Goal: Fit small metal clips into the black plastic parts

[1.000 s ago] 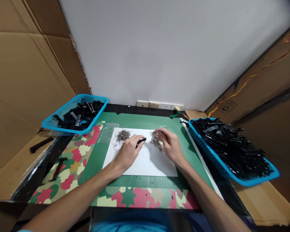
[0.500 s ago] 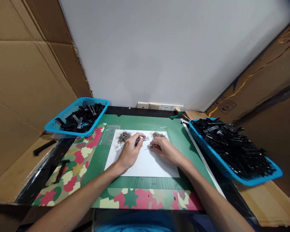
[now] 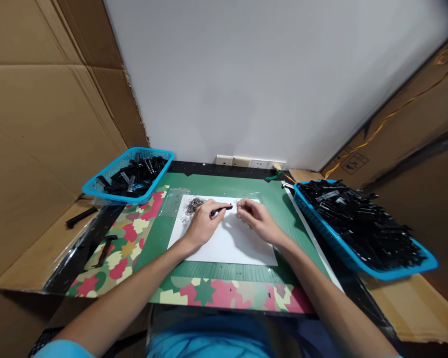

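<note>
Over the white sheet (image 3: 209, 248), my left hand (image 3: 204, 221) is closed around a black plastic strip (image 3: 221, 209), whose end points toward my right hand. My right hand (image 3: 259, 219) has its thumb and forefinger pinched together just right of the strip's end. What sits in that pinch, if anything, is too small to make out. A pile of tiny metal pieces (image 3: 194, 204) lies on the sheet behind my left hand. Another pile of small pieces is mostly hidden behind my right hand.
A blue basket (image 3: 93, 188) with black parts stands at the left, and a fuller blue basket (image 3: 388, 275) at the right. Loose black pieces (image 3: 81, 217) lie at the left. A clear plastic bag (image 3: 171, 204) rests on the green mat (image 3: 153, 253). Wall sockets (image 3: 242, 161) are behind.
The strip in my left hand has turned and shows its dark side. My right hand has moved from low over the paper up beside the strip's end. The camera view has shifted slightly.
</note>
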Tool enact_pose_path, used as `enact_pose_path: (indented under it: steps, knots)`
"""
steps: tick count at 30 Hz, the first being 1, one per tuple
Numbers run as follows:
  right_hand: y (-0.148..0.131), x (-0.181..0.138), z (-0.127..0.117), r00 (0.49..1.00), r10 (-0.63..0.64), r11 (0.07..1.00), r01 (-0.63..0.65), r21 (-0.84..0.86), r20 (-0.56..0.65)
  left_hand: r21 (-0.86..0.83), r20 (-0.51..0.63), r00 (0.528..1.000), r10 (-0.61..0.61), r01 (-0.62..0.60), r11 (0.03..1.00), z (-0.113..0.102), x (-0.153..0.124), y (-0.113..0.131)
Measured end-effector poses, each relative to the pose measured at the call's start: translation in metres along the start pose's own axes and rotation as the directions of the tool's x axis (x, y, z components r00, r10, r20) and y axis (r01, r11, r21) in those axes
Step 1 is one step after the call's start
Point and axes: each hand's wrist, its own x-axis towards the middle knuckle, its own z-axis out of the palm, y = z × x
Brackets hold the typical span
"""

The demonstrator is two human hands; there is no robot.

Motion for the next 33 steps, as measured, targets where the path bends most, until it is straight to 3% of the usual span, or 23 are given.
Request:
enact_pose_path:
  steps: [4, 9, 33]
  knots:
    - [0.003, 0.003, 0.011, 0.995, 0.006, 0.989, 0.008, 0.148, -0.095, -0.138, 0.047, 0.999, -0.020, 0.026, 0.990, 0.006, 0.000, -0.006]
    - [0.009, 0.006, 0.024, 0.986, -0.057, 0.991, 0.076, 0.113, -0.160, -0.232, 0.088, 0.996, 0.013, 0.007, 0.973, 0.013, 0.001, -0.007]
    - [0.002, 0.003, 0.022, 0.971, -0.099, 0.986, 0.067, -0.152, -0.216, 0.090, 0.098, 0.984, 0.150, -0.159, 0.983, 0.004, -0.009, 0.007]
